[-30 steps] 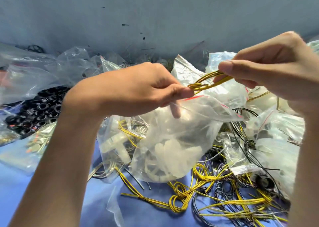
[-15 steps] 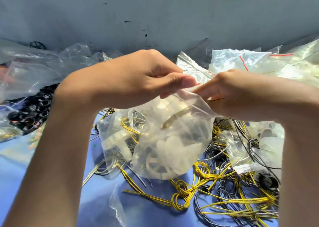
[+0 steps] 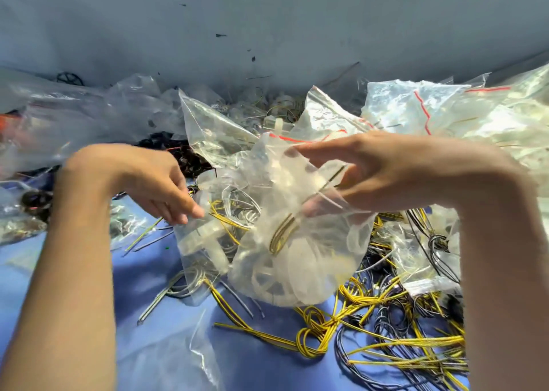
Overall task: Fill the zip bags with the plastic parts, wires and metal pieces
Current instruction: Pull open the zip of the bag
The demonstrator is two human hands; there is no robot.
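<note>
Centre frame, a clear zip bag (image 3: 300, 260) of white plastic parts rests on the bench (image 3: 252, 358). The right hand (image 3: 386, 174), fingers straight, reaches inside, apparently feeding yellow wire (image 3: 283, 233) in. The left hand (image 3: 157, 185), fingers relaxed, steadies the bag's left edge.

Bright light is cast from the upper right; glare is seen on the clear bags (image 3: 463, 114). Soft shadows are thrown on the blue worktop (image 3: 261, 367); edges are bowed.
</note>
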